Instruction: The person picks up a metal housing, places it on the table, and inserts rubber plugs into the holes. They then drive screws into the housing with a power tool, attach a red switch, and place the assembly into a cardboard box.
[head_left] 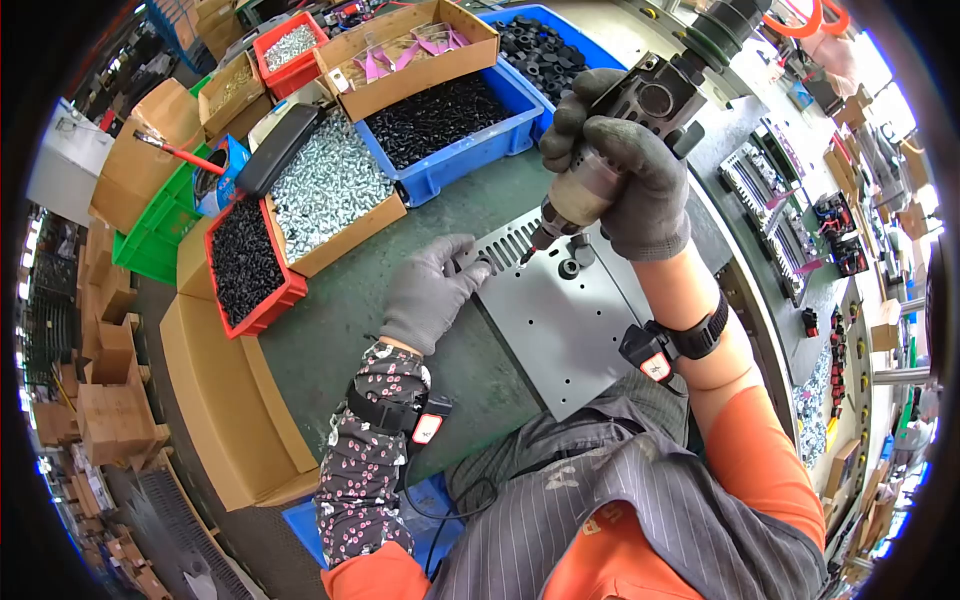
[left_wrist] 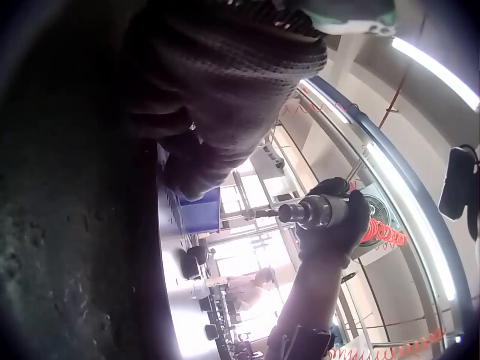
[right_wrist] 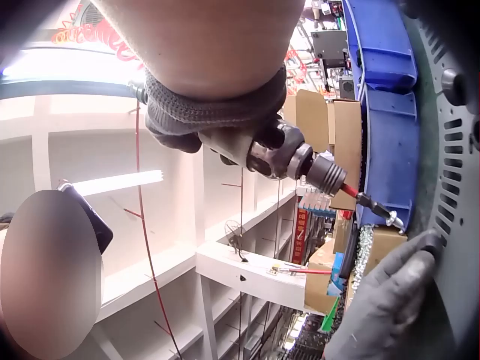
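Gripping a driver (head_left: 583,192), right hand (head_left: 640,180) curled, left hand (head_left: 430,292) pinching a dark piece (right_wrist: 430,241) at the slotted plate (head_left: 565,340)

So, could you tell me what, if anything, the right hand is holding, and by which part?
The right hand grips the power screwdriver around the middle of its body, behind the bit.

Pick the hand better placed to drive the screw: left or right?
Likely right: the right hand grips the driver, screw at its tip; the left hand seems to hold a black part.
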